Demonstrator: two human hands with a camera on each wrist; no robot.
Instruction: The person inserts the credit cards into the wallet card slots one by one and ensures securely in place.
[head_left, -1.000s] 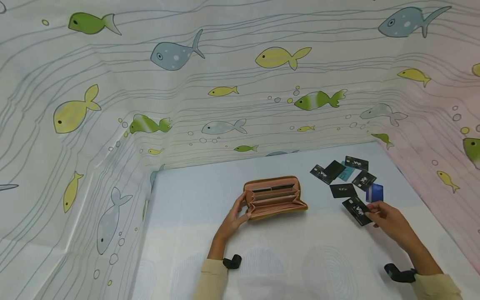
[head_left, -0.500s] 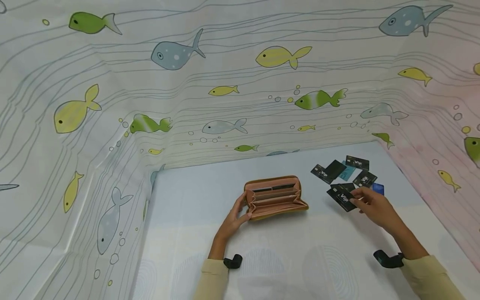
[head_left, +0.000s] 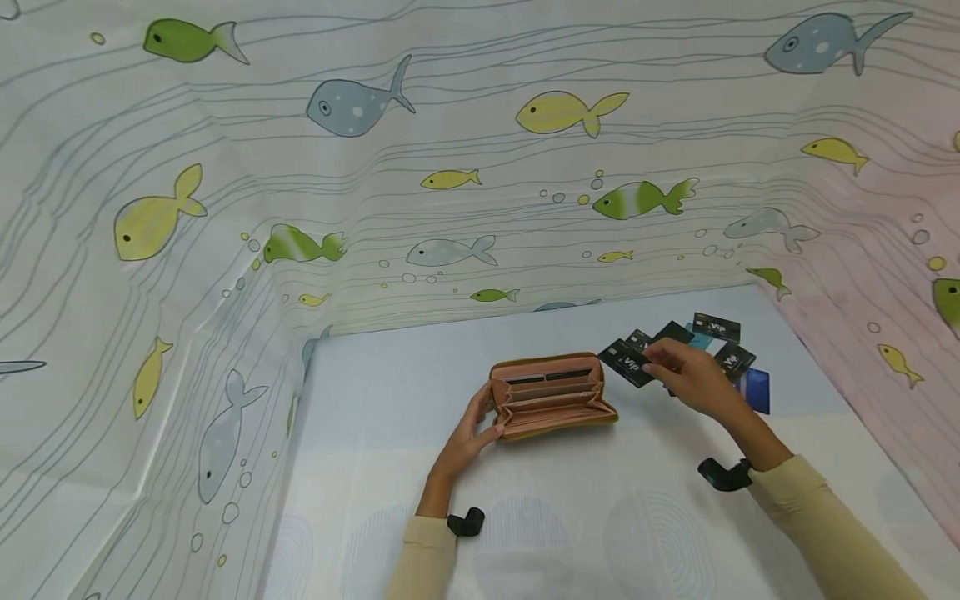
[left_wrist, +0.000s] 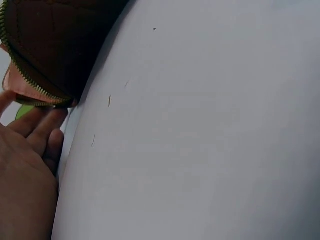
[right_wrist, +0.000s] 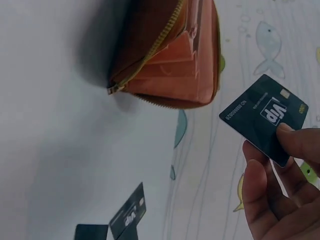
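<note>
An unzipped pinkish-tan wallet (head_left: 553, 403) stands spread on the table, its inner compartments facing me and dark cards showing in its upper slots. My left hand (head_left: 463, 443) holds its left end, thumb in front and fingers along the side. The left wrist view shows those fingertips by the wallet's zipper (left_wrist: 35, 85). Between thumb and fingers, my right hand (head_left: 692, 382) pinches a black VIP card (head_left: 627, 363), raised just right of the wallet. In the right wrist view the card (right_wrist: 264, 116) is apart from the wallet (right_wrist: 172, 80).
Under and behind my right hand lie several loose cards: black VIP cards (head_left: 717, 327), a plain black one (head_left: 673, 331), a teal one (head_left: 701, 341) and a blue one (head_left: 757, 390). Fish-patterned sheeting (head_left: 450, 217) rises behind the table (head_left: 375, 400) and at its sides.
My right hand has carried the black VIP card leftward and up, from the front of the loose cards to beside the wallet. My left hand and the wallet have stayed put.
</note>
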